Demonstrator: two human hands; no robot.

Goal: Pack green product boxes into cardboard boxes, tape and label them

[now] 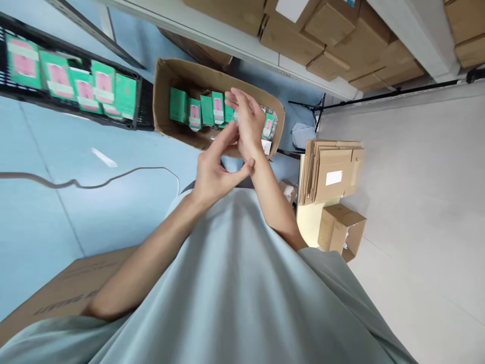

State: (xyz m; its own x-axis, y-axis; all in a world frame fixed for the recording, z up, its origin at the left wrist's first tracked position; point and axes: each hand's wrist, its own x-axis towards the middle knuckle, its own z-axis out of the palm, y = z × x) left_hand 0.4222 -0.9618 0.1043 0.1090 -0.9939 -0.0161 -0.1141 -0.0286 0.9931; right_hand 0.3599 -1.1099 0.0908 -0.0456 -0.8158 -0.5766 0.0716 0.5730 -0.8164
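My left hand (217, 169) reaches in from the left with thumb and fingers apart. Its thumb lies at my right wrist, and its fingers come up by the heel of my right palm. My right hand (248, 121) has its fingers stretched away from me; nothing shows in either hand. Both are over the near side of an open cardboard box (162, 96). Inside it stand several small green cartons (178, 105), some with pink fronts and pale bands. My right hand hides part of the row. A green-and-pink carton (269, 125) is at the right end, by clear bubbly wrapping.
A black crate (145, 106) with several green-and-pink cartons stands left. Shelving with brown boxes (288, 38) runs along the far side. Flattened cardboard (318, 172) and an open brown box (341, 227) are right. A cable (76, 183) crosses the blue floor.
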